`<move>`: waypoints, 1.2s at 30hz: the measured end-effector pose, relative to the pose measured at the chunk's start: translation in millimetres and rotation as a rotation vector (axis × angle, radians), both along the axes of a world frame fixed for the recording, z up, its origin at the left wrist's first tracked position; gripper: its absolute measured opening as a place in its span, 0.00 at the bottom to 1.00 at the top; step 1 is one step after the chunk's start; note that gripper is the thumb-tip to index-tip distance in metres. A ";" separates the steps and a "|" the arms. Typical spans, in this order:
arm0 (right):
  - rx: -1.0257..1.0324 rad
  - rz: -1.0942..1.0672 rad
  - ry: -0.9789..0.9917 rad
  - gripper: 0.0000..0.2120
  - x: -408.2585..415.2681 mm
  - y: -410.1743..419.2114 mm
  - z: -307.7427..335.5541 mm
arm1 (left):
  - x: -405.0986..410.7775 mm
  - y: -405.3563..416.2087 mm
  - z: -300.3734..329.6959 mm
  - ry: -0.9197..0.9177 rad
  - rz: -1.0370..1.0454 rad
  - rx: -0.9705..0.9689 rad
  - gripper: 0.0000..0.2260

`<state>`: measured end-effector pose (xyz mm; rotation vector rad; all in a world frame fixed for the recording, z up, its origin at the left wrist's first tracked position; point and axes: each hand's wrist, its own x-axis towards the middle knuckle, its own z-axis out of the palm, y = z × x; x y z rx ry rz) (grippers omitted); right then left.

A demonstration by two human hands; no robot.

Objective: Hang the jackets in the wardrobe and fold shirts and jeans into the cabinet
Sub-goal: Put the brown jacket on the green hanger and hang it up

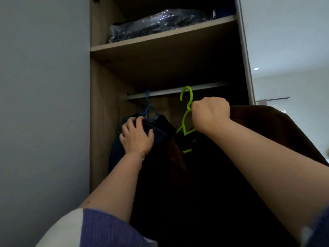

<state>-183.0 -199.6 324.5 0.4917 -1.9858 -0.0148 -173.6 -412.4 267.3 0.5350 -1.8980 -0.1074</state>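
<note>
I look up into an open wardrobe with a silver rail (169, 90). A dark blue jacket (158, 134) hangs from the rail on a blue hanger (149, 111). My left hand (136, 136) grips that jacket at its shoulder. My right hand (211, 112) is closed round the neck of a green hanger (187, 111) that carries a dark brown jacket (267, 125). The green hook sits at rail height; whether it is over the rail cannot be told. The jacket's lower part is lost in shadow.
A wooden shelf (160, 35) above the rail holds dark clothing in a clear plastic bag (156, 22). The wardrobe's left side panel (101, 122) stands close to the blue jacket. A grey wall is on the left, a lit room on the right.
</note>
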 end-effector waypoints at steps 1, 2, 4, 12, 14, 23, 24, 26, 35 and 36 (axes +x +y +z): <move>0.003 -0.016 -0.001 0.13 -6.4 -11.3 6.8 | 0.1 -11.9 4.9 -0.006 0.029 0.057 0.24; 0.009 -0.027 0.008 0.14 -13.1 -21.8 13.8 | -0.4 -22.9 9.0 -0.013 0.046 0.123 0.27; 0.032 -0.053 0.026 0.15 -29.8 -40.3 25.8 | -3.9 -40.4 16.1 -0.031 0.008 0.276 0.31; -0.063 -0.122 -0.003 0.16 -109.9 -92.6 60.9 | -36.9 -52.2 14.7 0.166 -0.004 0.137 0.22; -0.114 -0.087 -0.028 0.17 -126.8 -107.7 69.6 | -45.5 -46.2 14.9 0.181 0.037 0.002 0.20; -0.193 0.032 -0.151 0.17 -141.9 -149.5 67.2 | -61.2 -47.9 22.4 0.131 0.103 -0.154 0.21; -0.180 0.037 -0.184 0.19 -145.3 -154.4 58.0 | -61.6 -47.8 21.0 0.126 0.109 -0.158 0.21; -0.161 0.043 -0.222 0.21 -148.6 -160.3 47.2 | -62.2 -48.7 21.5 0.112 0.119 -0.162 0.21; 0.037 -0.108 -0.177 0.19 -100.5 -142.5 40.0 | -38.2 -39.1 15.9 0.072 0.078 -0.151 0.24; 0.061 -0.085 -0.107 0.20 -94.1 -142.7 32.5 | -32.8 -35.0 12.0 0.057 0.075 -0.141 0.25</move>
